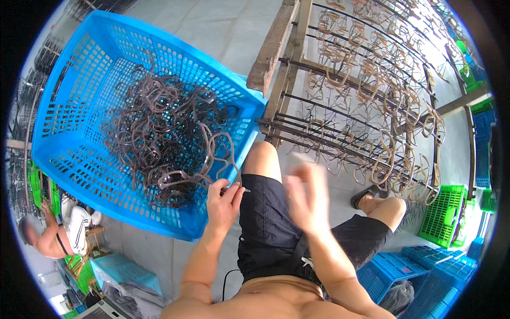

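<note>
At the left stands a large blue plastic basket (175, 228) with slotted walls. A tangled heap of dark eyeglass frames (154, 122) lies in it. My left hand (223, 204) is at the basket's near right edge, its thumb and fingers pinched on a dark eyeglass frame (232, 151). The frame's thin end pokes out to the right of the fingertips, and part of it overlaps the heap. My right hand (307, 194) is raised over my lap, apart from the basket. Its fingers are smeared by motion, so I cannot make out whether they hold anything.
A rack (340, 80) with thin dark bars and wooden beams stands ahead on the right, hung with many tan eyeglass frames (390, 154). Green crates (443, 215) and blue crates (396, 271) stand at the right. Another person (56, 234) sits at the far left.
</note>
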Tool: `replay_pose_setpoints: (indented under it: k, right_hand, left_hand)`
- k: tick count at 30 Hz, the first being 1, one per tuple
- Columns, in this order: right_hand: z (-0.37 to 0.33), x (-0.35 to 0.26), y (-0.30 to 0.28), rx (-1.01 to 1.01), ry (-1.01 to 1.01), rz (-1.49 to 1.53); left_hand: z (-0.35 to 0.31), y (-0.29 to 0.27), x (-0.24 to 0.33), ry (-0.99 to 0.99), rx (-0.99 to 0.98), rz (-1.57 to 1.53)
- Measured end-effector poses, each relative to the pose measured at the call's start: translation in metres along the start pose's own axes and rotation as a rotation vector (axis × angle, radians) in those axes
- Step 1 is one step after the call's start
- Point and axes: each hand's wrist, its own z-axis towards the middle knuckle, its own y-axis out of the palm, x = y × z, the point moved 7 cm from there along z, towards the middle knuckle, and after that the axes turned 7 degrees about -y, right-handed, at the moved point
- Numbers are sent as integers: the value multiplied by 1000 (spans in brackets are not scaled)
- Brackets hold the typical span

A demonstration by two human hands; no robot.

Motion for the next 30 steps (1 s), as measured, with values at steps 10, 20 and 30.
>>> replay_pose_setpoints:
  k: [10,20,30]
  right_hand:
    - [-2,18,36,141,245,408]
    - [-6,109,-91,946,316,411]
    - [10,116,-84,930,361,553]
  left_hand:
    - [-14,3,25,251,132,-42]
    - [47,-7,-13,-34,25,-104]
    - [79,35,10,-40,-390,163]
